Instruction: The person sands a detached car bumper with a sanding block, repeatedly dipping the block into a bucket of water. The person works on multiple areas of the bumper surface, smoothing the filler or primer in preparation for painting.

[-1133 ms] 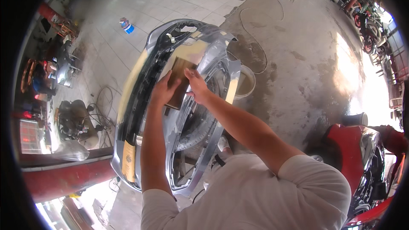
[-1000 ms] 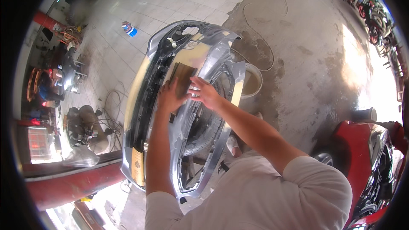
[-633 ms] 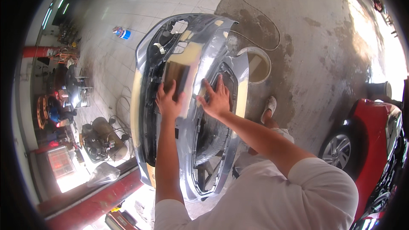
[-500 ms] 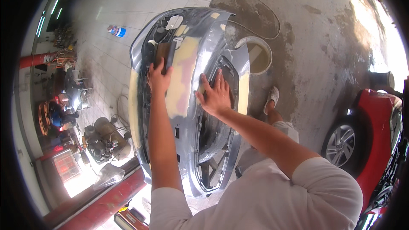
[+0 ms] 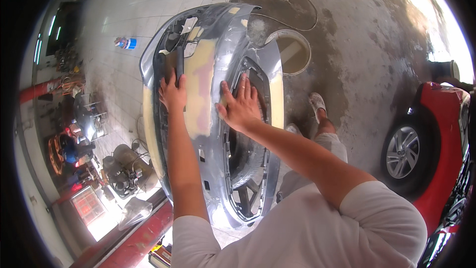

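A grey car bumper (image 5: 198,196) with yellow filler patches (image 5: 198,114) stands on its end in front of me. My left hand (image 5: 172,93) is closed on the near end of a brown piece with a dark edge, which looks like folded sandpaper (image 5: 170,61), and presses it at the bumper's left side beside the filler. What lies under the sandpaper is hidden. My right hand (image 5: 241,106) rests on the bumper by the rim of its framed opening, fingers spread and holding nothing.
A round bucket (image 5: 308,54) of murky water stands at the bumper's far right. Rightward is a red car (image 5: 444,134) with its wheel (image 5: 402,153). A blue can (image 5: 130,43) lies far left, a compressor (image 5: 126,166) nearer left. A hose (image 5: 313,7) crosses the wet floor.
The whole scene has shifted a little left in view. Against the bumper, my left hand with the sandpaper has slid slightly nearer me. My right hand stays at the same place on the bumper.
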{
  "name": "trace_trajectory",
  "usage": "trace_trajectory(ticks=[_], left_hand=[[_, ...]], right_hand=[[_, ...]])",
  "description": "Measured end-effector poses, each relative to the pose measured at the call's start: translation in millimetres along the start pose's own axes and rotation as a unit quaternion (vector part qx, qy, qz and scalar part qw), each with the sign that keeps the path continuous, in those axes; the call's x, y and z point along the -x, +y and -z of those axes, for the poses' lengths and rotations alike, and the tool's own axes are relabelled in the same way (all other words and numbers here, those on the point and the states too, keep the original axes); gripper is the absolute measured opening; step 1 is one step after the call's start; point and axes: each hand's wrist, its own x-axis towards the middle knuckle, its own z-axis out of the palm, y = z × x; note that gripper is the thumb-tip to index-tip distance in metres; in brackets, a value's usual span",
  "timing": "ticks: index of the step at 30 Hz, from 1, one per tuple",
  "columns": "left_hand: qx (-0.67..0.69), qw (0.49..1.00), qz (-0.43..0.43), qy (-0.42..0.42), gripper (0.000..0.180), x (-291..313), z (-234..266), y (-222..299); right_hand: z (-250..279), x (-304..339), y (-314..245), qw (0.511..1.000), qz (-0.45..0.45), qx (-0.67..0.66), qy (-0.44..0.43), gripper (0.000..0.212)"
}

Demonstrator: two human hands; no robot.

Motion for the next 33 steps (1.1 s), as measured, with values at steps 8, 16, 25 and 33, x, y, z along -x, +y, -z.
trace_trajectory(ticks=[8,16,25,33], left_hand=[[0.054,0.979,-0.196,0.011,0.061,170,7,5],[0.02,0.999,-0.021,0.012,0.062,62,-5,-9],[0.026,0.993,-0.112,0.036,0.059,79,0,-57],[0.032,0.989,-0.144,-0.012,0.062,186,-1,-33]], right_hand=[[3,2,12,0.999,-0.029,0.029,-0.008,0.077],[2,1,10,1.0,-0.012,0.012,-0.013,0.077],[0,4,1,1.0,0.002,-0.004,0.004,0.077],[2,-4,21,1.0,-0.015,0.007,0.012,0.076]])
